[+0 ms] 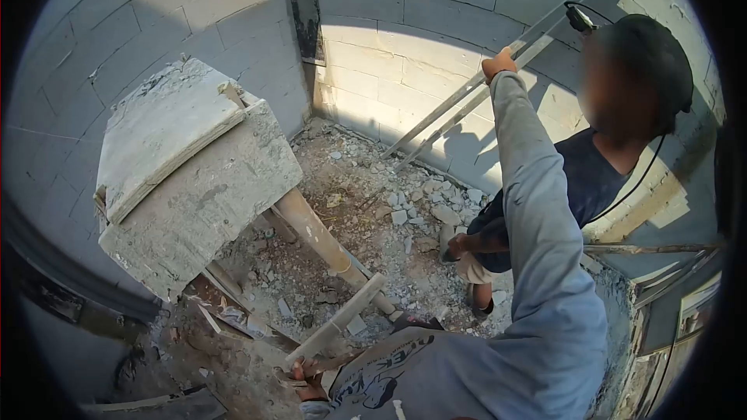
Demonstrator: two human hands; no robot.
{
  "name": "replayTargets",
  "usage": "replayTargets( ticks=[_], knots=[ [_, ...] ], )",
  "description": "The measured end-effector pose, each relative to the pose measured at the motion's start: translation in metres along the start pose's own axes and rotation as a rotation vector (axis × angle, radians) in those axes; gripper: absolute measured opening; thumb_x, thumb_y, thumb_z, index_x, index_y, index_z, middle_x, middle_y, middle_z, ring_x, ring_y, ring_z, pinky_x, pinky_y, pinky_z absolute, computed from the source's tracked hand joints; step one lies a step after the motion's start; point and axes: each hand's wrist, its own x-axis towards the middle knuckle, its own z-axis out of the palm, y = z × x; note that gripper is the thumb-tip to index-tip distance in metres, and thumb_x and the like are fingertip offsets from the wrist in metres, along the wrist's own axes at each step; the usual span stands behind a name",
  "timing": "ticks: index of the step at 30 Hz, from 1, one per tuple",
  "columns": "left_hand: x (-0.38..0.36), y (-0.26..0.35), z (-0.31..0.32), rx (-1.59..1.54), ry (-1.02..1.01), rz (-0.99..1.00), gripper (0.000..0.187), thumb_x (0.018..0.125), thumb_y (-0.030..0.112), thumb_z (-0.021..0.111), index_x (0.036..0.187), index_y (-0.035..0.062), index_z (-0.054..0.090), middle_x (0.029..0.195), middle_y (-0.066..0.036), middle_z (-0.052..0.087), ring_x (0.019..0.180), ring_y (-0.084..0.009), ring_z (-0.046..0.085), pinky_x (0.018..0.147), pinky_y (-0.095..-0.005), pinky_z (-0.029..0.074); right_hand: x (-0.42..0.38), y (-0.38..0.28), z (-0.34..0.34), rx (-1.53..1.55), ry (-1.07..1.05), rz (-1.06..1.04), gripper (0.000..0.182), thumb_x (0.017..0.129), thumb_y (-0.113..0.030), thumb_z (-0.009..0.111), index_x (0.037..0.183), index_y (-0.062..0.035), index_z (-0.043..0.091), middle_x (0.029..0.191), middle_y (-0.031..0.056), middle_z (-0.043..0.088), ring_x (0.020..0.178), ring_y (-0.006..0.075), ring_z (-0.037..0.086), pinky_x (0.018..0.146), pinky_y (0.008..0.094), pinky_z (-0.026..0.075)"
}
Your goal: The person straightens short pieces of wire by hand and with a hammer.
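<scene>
My right hand [499, 64], at the end of my outstretched grey sleeve, is closed round a pair of long, narrow metal bars [447, 120]. They slant from the rubble at the wall's foot to the upper right. Low in the view, the fingers of my left hand [306, 379] are curled at the near end of a short flat wooden strip [338, 319]. The strip's far end crosses over a round pole [315, 232]. My chest partly hides the area beside the left hand.
A mortar-caked board platform [206, 187] stands at the left with a slab [167, 128] on top. Broken block rubble [412, 202] covers the ground. Pale block walls [436, 12] enclose the corner. At the right, a co-worker [580, 175] in a dark top stands close to my arm.
</scene>
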Motion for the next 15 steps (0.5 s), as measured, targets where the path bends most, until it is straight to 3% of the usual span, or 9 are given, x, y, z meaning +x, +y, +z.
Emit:
replayTargets(
  ticks=[2, 3, 5, 7, 8, 10, 11, 12, 15],
  knots=[
    [0.006, 0.019, 0.004, 0.054, -0.078, 0.019, 0.065, 0.075, 0.046, 0.069, 0.116, 0.0005, 0.049, 0.098, -0.014, 0.060, 0.092, -0.0264, 0.059, 0.081, -0.0419, 0.051, -0.032, 0.001, -0.015, 0.028, -0.030, 0.003, 0.058, 0.076, -0.015, 0.056, 0.126, 0.0005, 0.030, 0.118, 0.0280, 0.053, 0.113, 0.0381, 0.052, 0.096, 0.0401, 0.041],
    [0.011, 0.025, 0.008, 0.127, -0.105, 0.024, 0.065, 0.073, 0.050, 0.069, 0.115, 0.0038, 0.051, 0.099, -0.013, 0.060, 0.093, -0.0259, 0.058, 0.081, -0.0431, 0.051, -0.027, 0.015, -0.004, -0.029, 0.108, -0.086, 0.049, 0.078, -0.012, 0.055, 0.121, -0.0004, 0.034, 0.084, 0.0210, 0.061, 0.053, 0.0253, 0.061, 0.043, 0.0335, 0.048],
    [0.023, 0.033, 0.006, 0.220, -0.168, 0.021, 0.066, 0.071, 0.054, 0.069, 0.114, 0.0070, 0.053, 0.099, -0.011, 0.059, 0.095, -0.0254, 0.057, 0.080, -0.0442, 0.050, -0.060, 0.013, -0.030, 0.075, -0.099, -0.125, 0.043, 0.078, -0.013, 0.056, 0.114, 0.0004, 0.037, 0.075, 0.0165, 0.059, 0.053, 0.0225, 0.060, 0.038, 0.0320, 0.044],
    [0.040, 0.027, 0.008, 0.196, -0.240, 0.048, 0.068, 0.073, 0.047, 0.070, 0.116, -0.0002, 0.049, 0.098, -0.016, 0.058, 0.090, -0.0268, 0.058, 0.078, -0.0432, 0.052, -0.086, 0.016, -0.047, -0.042, -0.054, -0.223, 0.061, 0.078, -0.017, 0.058, 0.129, 0.0024, 0.030, 0.077, 0.0183, 0.061, 0.052, 0.0219, 0.061, 0.043, 0.0315, 0.047],
    [0.047, 0.022, 0.009, 0.197, -0.281, 0.044, 0.068, 0.073, 0.047, 0.070, 0.116, -0.0002, 0.049, 0.098, -0.016, 0.058, 0.090, -0.0268, 0.058, 0.078, -0.0432, 0.052, -0.108, 0.013, -0.063, -0.008, -0.050, -0.214, 0.051, 0.074, -0.021, 0.058, 0.115, 0.0044, 0.041, 0.104, 0.0305, 0.058, 0.101, 0.0399, 0.058, 0.088, 0.0418, 0.046],
    [0.057, 0.017, 0.007, 0.218, -0.370, -0.035, 0.069, 0.073, 0.048, 0.071, 0.117, -0.0004, 0.048, 0.100, -0.016, 0.057, 0.092, -0.0271, 0.057, 0.079, -0.0430, 0.051, -0.136, 0.012, -0.087, -0.043, -0.081, -0.194, 0.057, 0.076, -0.024, 0.058, 0.123, 0.0017, 0.038, 0.108, 0.0315, 0.056, 0.106, 0.0414, 0.054, 0.092, 0.0417, 0.043],
    [0.052, 0.020, 0.015, 0.218, -0.403, -0.034, 0.069, 0.073, 0.048, 0.071, 0.117, -0.0004, 0.048, 0.100, -0.016, 0.057, 0.092, -0.0271, 0.057, 0.079, -0.0430, 0.051, -0.155, 0.017, -0.099, -0.058, -0.034, -0.336, 0.055, 0.076, -0.026, 0.059, 0.120, 0.0019, 0.041, 0.109, 0.0315, 0.056, 0.108, 0.0412, 0.053, 0.093, 0.0416, 0.042],
    [0.039, 0.025, 0.021, 0.232, -0.380, -0.084, 0.069, 0.073, 0.048, 0.071, 0.117, -0.0004, 0.048, 0.099, -0.015, 0.057, 0.092, -0.0269, 0.057, 0.079, -0.0429, 0.051, -0.165, 0.023, -0.104, -0.007, -0.085, -0.332, 0.055, 0.077, -0.025, 0.058, 0.120, 0.0026, 0.042, 0.110, 0.0312, 0.055, 0.108, 0.0410, 0.052, 0.094, 0.0414, 0.041],
    [0.020, 0.019, 0.021, 0.285, -0.352, -0.160, 0.066, 0.074, 0.047, 0.070, 0.116, -0.0002, 0.049, 0.098, -0.015, 0.058, 0.092, -0.0267, 0.058, 0.080, -0.0428, 0.051, -0.213, 0.041, -0.136, -0.007, -0.100, -0.376, 0.069, 0.079, -0.024, 0.059, 0.135, 0.0026, 0.030, 0.102, 0.0261, 0.061, 0.101, 0.0393, 0.057, 0.089, 0.0408, 0.043]
  ],
)
